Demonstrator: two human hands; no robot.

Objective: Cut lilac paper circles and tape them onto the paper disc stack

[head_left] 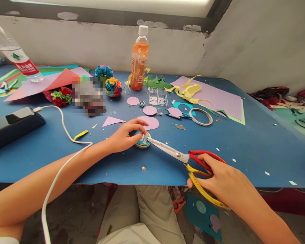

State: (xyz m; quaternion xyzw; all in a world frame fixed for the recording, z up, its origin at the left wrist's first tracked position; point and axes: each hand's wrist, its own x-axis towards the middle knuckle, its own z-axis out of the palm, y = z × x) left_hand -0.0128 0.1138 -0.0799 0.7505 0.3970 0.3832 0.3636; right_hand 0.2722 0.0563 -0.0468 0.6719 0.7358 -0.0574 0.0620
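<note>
My left hand (pixel 125 136) reaches over a small round stack with a blue top and a pale rim (pixel 142 145), its fingers bent and drawn together at the upper edge. A small white piece (pixel 144 138) shows on the blue top by the fingertips; whether the fingers grip it is hard to make out. In my right hand (pixel 222 178) are large scissors (pixel 171 151) with one red and one yellow handle. Their blades look closed or nearly so, and the tips meet the stack beside my left fingertips. Purple paper circles (pixel 152 122) lie just beyond.
An orange drink bottle (pixel 139 64) stands at the back, and a water bottle (pixel 25 62) at left. A tape ring (pixel 201 117), yellow paper scraps (pixel 189 90) and paper flowers (pixel 113 87) lie farther back. A white cable (pixel 63 162) from a black device (pixel 15 125) crosses my left forearm.
</note>
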